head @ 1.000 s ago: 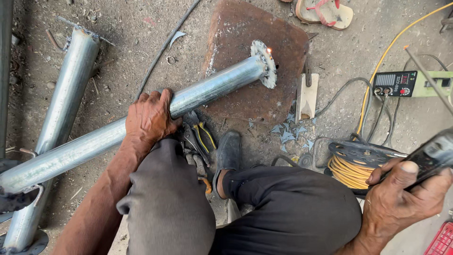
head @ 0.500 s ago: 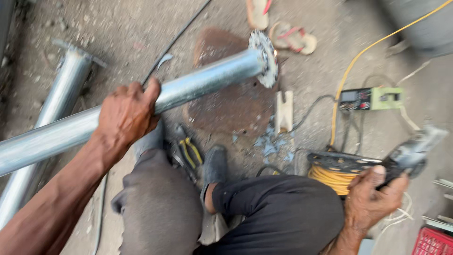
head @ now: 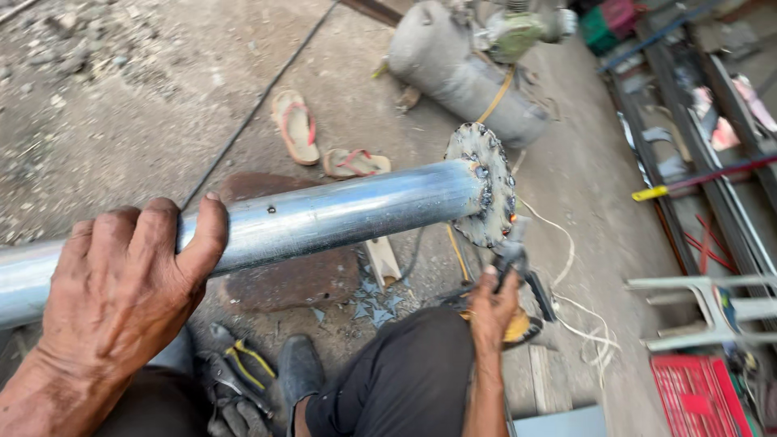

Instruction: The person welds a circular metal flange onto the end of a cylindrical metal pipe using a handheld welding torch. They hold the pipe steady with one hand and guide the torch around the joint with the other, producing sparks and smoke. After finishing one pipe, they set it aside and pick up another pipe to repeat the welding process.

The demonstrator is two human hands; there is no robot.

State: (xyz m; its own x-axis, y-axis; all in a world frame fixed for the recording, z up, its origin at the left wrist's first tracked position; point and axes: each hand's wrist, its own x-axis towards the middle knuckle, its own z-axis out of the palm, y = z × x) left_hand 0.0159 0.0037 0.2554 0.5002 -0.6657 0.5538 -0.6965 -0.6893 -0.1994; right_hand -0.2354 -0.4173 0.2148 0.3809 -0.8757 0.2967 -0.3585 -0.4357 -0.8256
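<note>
The galvanized steel pipe [head: 324, 217] runs off the left frame edge. The right hand [head: 494, 307] covers most of the power tool [head: 522, 271]; its type is indeterminate. The pliers [head: 243, 368] at lower left are partly hidden.

One pipe [head: 324, 217] – two sandals [head: 296, 125] – two hands [head: 121, 291].

Left hand [head: 121, 299] grips steel pipe [head: 324, 217]; right hand [head: 492, 311] holds grinder [head: 518, 263] under welded flange [head: 486, 184]

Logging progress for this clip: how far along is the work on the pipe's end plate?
Done: a round plate is already welded onto the steel pipe, with rough beads around the joint. In hand: the left hand grips the pipe while the right hand holds a dark tool at the plate's lower edge. Left: the beads look uncleaned.
</note>
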